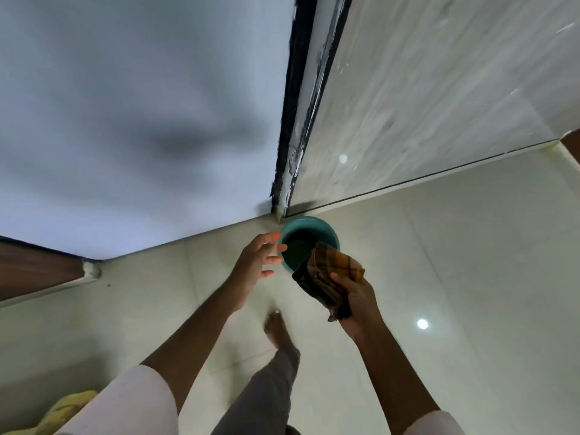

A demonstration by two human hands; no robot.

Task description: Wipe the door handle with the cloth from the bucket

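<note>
A teal bucket (326, 229) stands on the floor in the corner where the white wall meets the door frame. A brown and orange checked cloth (329, 274), folded, hangs in front of the bucket's near rim, held from below by my right hand (357, 302). To the left of the bucket, my left hand (257, 262) hovers with fingers spread and nothing in it, its fingertips close to the rim. No door handle shows in the head view.
A pale grained door panel (439, 105) rises to the right of a dark frame strip (295, 105). A brown wooden panel (34, 268) lies at the far left. My bare foot (276, 328) stands on the glossy tiled floor (470, 277). Something yellow (66, 409) sits at the bottom left.
</note>
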